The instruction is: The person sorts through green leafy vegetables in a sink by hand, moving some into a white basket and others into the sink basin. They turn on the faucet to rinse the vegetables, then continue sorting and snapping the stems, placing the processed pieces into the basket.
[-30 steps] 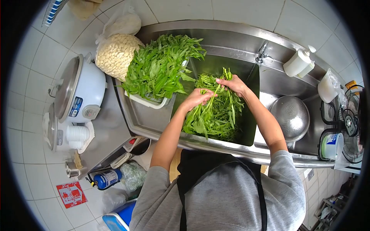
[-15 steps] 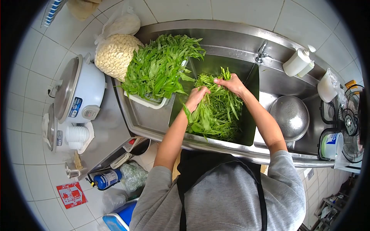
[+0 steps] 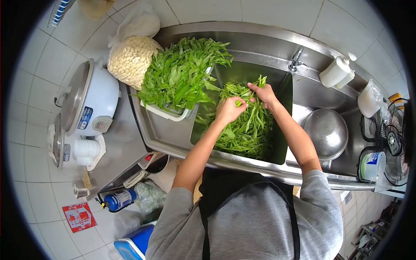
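Long-stemmed leafy greens (image 3: 242, 136) fill much of the left sink basin (image 3: 281, 143). Above them my right hand (image 3: 263, 94) is closed around a bunch of green stems, whose cut ends poke up past the thumb. My left hand (image 3: 230, 110) is beside it on the left, fingers curled in a pinch on some green stems near the bunch. To the left, a white basket (image 3: 167, 113) is heaped with more loose leafy greens (image 3: 182, 73), and some leaves hang over its right side.
A metal colander (image 3: 326, 133) lies in the right basin. The tap (image 3: 296, 60) and soap bottles (image 3: 336, 71) stand at the back. A bag of pale peeled cloves or beans (image 3: 132, 60) leans left, near a large rice cooker (image 3: 93, 99). A fan (image 3: 394, 138) is far right.
My left hand has moved slightly right and down, turning inward toward the right hand. The leafy strands that hung under it are gone from its grip. My right hand keeps its bunch.
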A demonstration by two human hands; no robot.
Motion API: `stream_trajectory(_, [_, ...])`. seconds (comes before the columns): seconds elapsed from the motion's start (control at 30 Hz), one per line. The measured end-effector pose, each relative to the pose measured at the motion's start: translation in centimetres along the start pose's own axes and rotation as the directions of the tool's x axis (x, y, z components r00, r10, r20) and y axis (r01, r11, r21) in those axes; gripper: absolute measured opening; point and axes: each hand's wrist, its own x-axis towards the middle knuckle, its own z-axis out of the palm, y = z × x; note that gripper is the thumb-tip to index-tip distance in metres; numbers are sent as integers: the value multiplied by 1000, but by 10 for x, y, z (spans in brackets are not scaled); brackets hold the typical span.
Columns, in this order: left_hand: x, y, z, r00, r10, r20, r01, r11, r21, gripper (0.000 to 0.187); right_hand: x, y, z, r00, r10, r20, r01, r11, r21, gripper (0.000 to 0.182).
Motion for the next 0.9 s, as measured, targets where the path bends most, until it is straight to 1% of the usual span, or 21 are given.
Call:
stream_trajectory(0.03, [3,0,3,1000,10,-19,-9,998,59,24,1,3,1,1000,9,-4,-9,1000,-14,30])
stream_trajectory(0.07, [5,-1,6,999,21,-38,-16,993,119,23,11,10,-2,1000,6,-1,-6,994,-107,32])
stream_trajectory(0.1, [5,-1,5,999,24,-36,-19,993,120,23,8,6,-1,1000,5,-3,-5,994,-105,32])
stream_trajectory(0.17, [5,-5,2,1000,-9,0,9,998,58,19,1,-2,-1,998,-50,-29,50,999,-17,34])
stream_trajectory(0.2, [7,-12,3,1000,-9,0,9,998,61,19,-12,-16,-1,998,-41,-49,39,998,-51,29])
stream_trajectory(0.23, [10,-21,5,1000,7,4,-7,1000,26,19,-6,-11,-5,998,-40,-48,38,998,-49,29])
stream_trajectory(0.3, [11,-28,4,1000,26,7,-26,1000,-9,18,4,-6,-15,993,-119,21,118,927,-357,33])
stream_trajectory(0.33, [11,-26,2,998,2,60,3,996,-84,19,3,-4,-17,989,-141,40,145,915,-377,37])
stream_trajectory(0.37, [10,-24,0,993,-17,114,35,987,-157,20,4,-2,-16,989,-141,39,145,915,-377,37])
stream_trajectory(0.4, [11,-26,4,993,-17,114,35,987,-157,20,2,-3,-14,988,-156,19,152,918,-367,43])
stream_trajectory(0.43, [12,-27,8,994,-14,105,38,971,-236,21,-1,-4,-12,985,-171,-2,159,921,-356,48])
stream_trajectory(0.47, [14,-28,13,995,-9,97,39,949,-313,22,-4,-4,-10,986,-163,14,157,919,-361,48])
stream_trajectory(0.6, [14,-23,15,998,-22,57,40,945,-325,20,-15,-10,-1,991,-136,-15,125,944,-305,43])
stream_trajectory(0.63, [13,-20,11,997,-68,43,78,936,-344,19,-12,-4,-1,991,-137,-15,126,944,-304,43])
stream_trajectory(0.67, [11,-17,9,993,-112,30,116,925,-363,19,-8,2,0,987,-161,17,159,944,-289,43])
stream_trajectory(0.7, [13,-20,10,993,-112,29,115,925,-362,19,-9,4,1,981,-186,49,192,943,-273,43])
stream_trajectory(0.77, [16,-26,12,961,-277,-20,210,772,-600,18,-10,9,6,978,-204,48,210,939,-271,43])
stream_trajectory(0.8, [15,-25,15,947,-314,-66,188,709,-680,18,-14,7,10,968,-249,26,247,934,-258,43])
stream_trajectory(0.83, [14,-31,14,948,-312,-68,185,710,-680,18,-17,3,12,956,-294,2,285,927,-244,43])
stream_trajectory(0.87, [12,-40,9,924,-374,-80,211,673,-709,18,-18,-3,10,954,-284,-96,230,899,-373,45])
stream_trajectory(0.9, [10,-46,2,897,-432,-90,232,635,-737,18,-22,-10,6,957,-275,-91,220,895,-389,46])
